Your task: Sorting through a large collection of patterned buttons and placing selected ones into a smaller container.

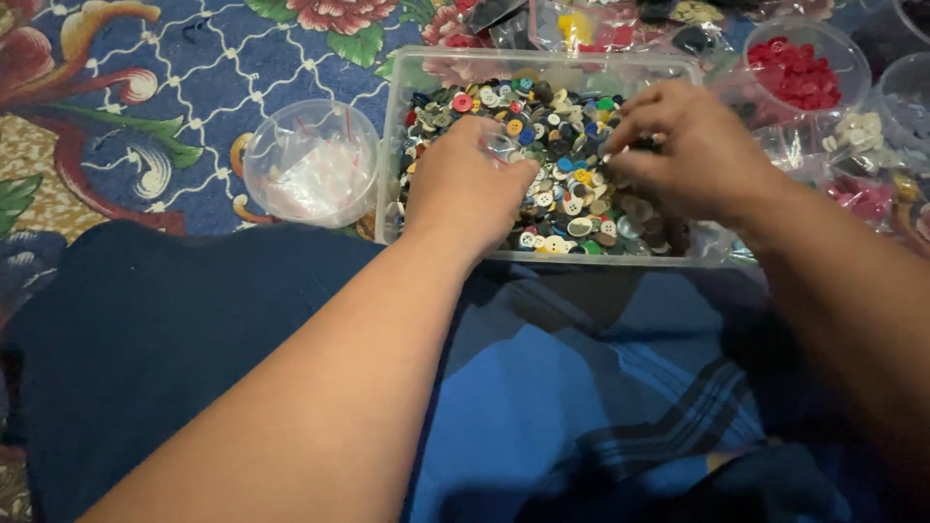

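Clear plastic forms the rectangular bin that sits on a flowered blue carpet, just past the person's lap, and it is filled nearly to the rim with mixed buttons in white, blue, red, yellow, green and grey. Both hands are down inside it. The left hand rests knuckles-up over the left half of the pile, its fingers curled under and closed on a small clear bag whose crinkled edge shows at the fingertips. The right hand lies over the right half, fingers bent and pinched together at the tips; something small and dark shows at that pinch, but it is too blurred to tell what it is, so I cannot tell whether its grip holds anything. The two hands are near each other but apart, with buttons showing between them.

Left of the bin, just beside it, stands a round clear tub with clear bags inside. To the upper right a round tub of red buttons stands close to the bin's far corner, and beside it a container of pale buttons. A blue plaid cloth covers the lap below the forearms.
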